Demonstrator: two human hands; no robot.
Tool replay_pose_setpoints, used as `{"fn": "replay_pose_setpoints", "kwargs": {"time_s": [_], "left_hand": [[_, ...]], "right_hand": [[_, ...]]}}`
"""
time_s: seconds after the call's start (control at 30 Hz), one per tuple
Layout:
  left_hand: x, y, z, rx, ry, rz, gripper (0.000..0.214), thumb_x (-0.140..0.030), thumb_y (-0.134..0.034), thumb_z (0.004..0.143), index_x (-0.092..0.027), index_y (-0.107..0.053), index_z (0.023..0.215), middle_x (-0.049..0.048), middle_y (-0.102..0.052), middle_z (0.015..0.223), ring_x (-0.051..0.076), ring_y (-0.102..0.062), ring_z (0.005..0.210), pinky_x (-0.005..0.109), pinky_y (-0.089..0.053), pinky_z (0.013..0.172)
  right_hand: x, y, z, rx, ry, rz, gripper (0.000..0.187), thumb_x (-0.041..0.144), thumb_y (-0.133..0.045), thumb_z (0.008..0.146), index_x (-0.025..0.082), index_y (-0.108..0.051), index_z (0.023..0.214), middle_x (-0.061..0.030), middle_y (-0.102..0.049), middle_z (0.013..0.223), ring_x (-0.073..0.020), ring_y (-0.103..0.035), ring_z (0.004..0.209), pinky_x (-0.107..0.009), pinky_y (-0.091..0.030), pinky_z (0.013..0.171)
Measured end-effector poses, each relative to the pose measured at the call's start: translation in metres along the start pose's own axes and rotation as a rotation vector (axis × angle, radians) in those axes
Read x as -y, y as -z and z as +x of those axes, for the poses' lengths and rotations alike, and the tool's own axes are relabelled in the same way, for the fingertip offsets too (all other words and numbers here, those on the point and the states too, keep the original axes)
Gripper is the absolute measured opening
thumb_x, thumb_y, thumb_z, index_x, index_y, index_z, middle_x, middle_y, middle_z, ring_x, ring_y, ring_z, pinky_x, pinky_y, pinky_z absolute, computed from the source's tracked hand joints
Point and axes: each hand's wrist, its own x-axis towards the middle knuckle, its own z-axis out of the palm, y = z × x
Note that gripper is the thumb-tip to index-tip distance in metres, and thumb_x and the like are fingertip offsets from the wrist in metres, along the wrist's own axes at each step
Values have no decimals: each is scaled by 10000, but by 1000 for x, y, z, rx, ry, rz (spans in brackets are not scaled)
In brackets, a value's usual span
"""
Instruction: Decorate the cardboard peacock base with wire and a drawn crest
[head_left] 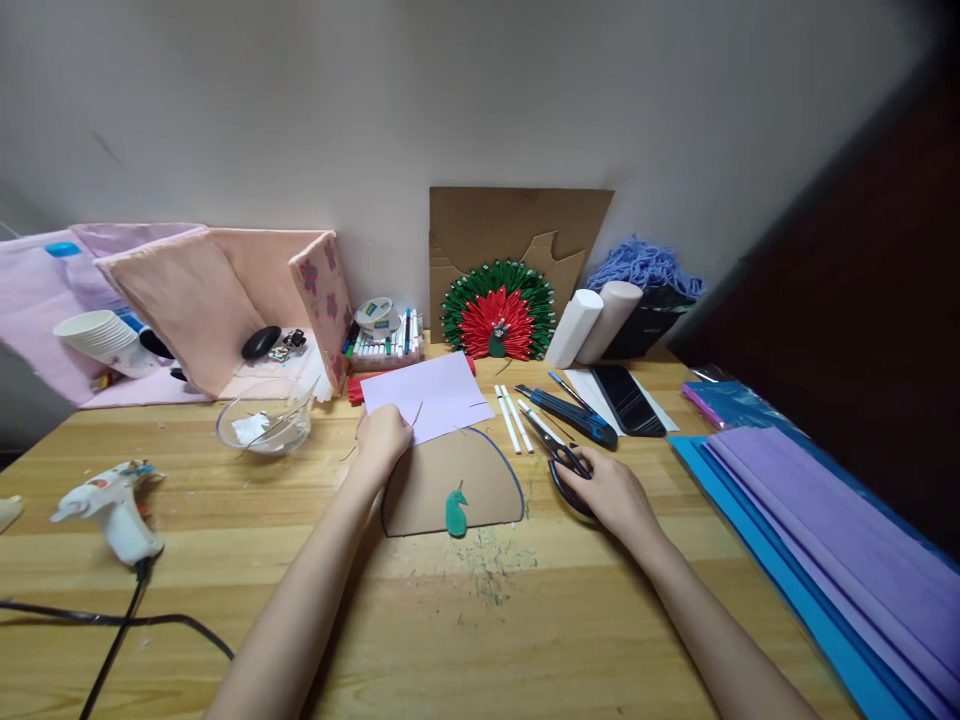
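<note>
My left hand (384, 437) is closed at the lower left corner of a lavender sheet (427, 392); its fingertips are partly hidden. Beneath that hand lies a half-round cardboard piece (427, 490) with a dark blue outline along its curve. A small green bird-shaped cutout (456, 513) rests near the cardboard's straight edge. To the right, my right hand (606, 487) is wrapped round the black handles of a pair of scissors (556, 440), whose blades point up and left. Two white sticks (514, 420) and a blue utility knife (574, 415) lie beyond the scissors.
A hot glue gun (116, 510) with a black cord and a clear bowl (264, 420) stand at left. A red-and-green peacock fan (498, 312) leans on cardboard at the back. A phone (628, 400) and folded purple sheets (840, 540) lie at right. Green scraps litter the front.
</note>
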Motion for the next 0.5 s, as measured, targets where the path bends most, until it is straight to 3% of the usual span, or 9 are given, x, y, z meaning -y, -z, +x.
{"fn": "replay_pose_setpoints", "kwargs": {"time_s": [0.1,0.2,0.37,0.5], "left_hand": [[0,1,2,-3,-12,-16,132,-174,-507,649,-133,-615,584,167,-675,736,266,-627,783,315,-419,672],[-5,7,2,68,-108,-213,130,-206,-503,670,-144,-593,600,103,-666,704,212,-613,725,287,-417,664],[-29,20,-15,349,-278,-803,200,-338,-556,714,-139,-574,706,24,-614,719,111,-545,672,213,-400,627],[-50,22,-35,561,-242,-1090,297,-404,-663,665,-120,-587,707,-10,-534,656,60,-443,576,199,-358,587]], "right_hand": [[1,-4,-1,-18,28,108,279,462,-565,736,203,-638,807,-48,-687,749,-210,-621,700,-275,-412,597],[5,-8,-4,14,43,391,315,489,-572,740,180,-599,799,-25,-629,654,-159,-563,576,-250,-398,526],[24,-16,-14,296,-86,1036,446,641,-518,743,202,-471,807,31,-523,547,-104,-458,428,-216,-379,422],[38,-16,-25,536,-110,1277,609,805,-433,655,211,-445,786,21,-506,558,-118,-474,436,-256,-439,449]]}}
